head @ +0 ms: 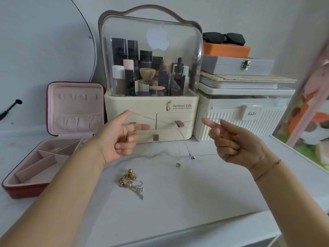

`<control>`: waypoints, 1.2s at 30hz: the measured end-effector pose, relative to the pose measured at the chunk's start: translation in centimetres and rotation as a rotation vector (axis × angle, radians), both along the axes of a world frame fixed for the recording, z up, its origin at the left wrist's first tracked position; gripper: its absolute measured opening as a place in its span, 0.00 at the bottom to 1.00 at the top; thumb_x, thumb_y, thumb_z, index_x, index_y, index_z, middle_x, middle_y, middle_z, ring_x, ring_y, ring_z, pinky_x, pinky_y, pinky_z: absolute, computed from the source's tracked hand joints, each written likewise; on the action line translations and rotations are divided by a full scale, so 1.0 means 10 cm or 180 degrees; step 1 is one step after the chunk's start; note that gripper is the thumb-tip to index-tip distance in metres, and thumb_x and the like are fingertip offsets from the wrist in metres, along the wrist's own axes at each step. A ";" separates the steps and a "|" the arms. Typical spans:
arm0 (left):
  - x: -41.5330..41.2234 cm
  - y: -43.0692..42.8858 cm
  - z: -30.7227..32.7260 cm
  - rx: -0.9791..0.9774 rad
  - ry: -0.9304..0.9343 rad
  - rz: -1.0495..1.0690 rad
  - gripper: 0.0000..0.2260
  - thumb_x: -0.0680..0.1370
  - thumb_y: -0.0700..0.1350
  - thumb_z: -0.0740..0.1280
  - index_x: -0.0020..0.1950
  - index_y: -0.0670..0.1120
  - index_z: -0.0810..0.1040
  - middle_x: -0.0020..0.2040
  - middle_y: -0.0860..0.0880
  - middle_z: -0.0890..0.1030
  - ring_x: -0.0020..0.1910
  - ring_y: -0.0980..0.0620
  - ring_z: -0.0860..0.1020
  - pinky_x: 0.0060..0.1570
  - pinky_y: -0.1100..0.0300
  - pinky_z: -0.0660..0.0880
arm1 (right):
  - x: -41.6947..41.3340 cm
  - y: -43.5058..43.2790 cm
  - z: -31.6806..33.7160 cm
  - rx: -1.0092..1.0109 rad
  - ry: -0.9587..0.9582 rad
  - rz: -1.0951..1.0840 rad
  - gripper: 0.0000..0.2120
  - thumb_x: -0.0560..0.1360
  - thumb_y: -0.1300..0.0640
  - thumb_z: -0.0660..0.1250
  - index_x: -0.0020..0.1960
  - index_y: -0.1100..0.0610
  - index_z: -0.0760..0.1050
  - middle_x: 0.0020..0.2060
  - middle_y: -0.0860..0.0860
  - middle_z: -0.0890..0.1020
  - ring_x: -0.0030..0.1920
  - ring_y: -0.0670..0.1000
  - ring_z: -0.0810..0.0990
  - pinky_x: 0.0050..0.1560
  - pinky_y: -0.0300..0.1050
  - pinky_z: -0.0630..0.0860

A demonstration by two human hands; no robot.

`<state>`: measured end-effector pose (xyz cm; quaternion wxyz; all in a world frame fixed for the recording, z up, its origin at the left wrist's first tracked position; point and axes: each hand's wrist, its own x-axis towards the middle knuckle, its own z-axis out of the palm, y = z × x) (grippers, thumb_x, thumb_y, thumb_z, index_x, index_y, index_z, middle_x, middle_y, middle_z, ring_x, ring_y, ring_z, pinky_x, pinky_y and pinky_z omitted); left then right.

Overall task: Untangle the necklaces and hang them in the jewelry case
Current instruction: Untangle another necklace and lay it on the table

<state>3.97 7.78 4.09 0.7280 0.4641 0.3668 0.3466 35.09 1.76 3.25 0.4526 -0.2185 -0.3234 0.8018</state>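
A thin silver necklace chain is stretched in the air between my two hands, with a loop and a small pendant hanging down to the tabletop. My left hand pinches one end of the chain between thumb and fingers. My right hand pinches the other end, its fingers curled. On the table below lies a tangled heap of gold and silver necklaces. A small silver charm lies apart from it. The red jewelry case with pink lining stands open at the left, its lid upright with hooks.
A cream cosmetics organiser with a clear dome stands behind my hands. To its right a white ribbed storage box carries stacked boxes and sunglasses. A round mirror is at the back left. The table edge runs along the right.
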 end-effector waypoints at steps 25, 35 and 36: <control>0.15 -0.07 -0.17 0.1886 0.3510 0.0937 0.08 0.75 0.45 0.64 0.37 0.45 0.78 0.32 0.50 0.80 0.31 0.50 0.73 0.34 0.61 0.68 | 0.00 -0.30 -0.11 -0.0515 -0.1129 -0.1004 0.18 0.78 0.54 0.57 0.62 0.65 0.73 0.59 0.64 0.80 0.24 0.45 0.70 0.23 0.36 0.72; 0.38 -0.16 -0.31 0.3236 0.3429 0.0994 0.06 0.76 0.46 0.67 0.51 0.51 0.81 0.51 0.54 0.78 0.53 0.54 0.75 0.51 0.56 0.72 | -0.05 -0.44 -0.15 0.0989 -0.5256 -0.1406 0.06 0.78 0.57 0.66 0.51 0.53 0.82 0.46 0.47 0.82 0.48 0.47 0.79 0.49 0.39 0.75; 0.41 -0.17 -0.31 0.3350 0.3289 0.0986 0.05 0.75 0.47 0.68 0.49 0.51 0.82 0.49 0.54 0.78 0.51 0.54 0.75 0.50 0.57 0.72 | -0.08 -0.44 -0.14 0.1304 -0.5685 -0.1312 0.05 0.77 0.55 0.67 0.49 0.50 0.81 0.45 0.42 0.80 0.49 0.43 0.77 0.47 0.35 0.72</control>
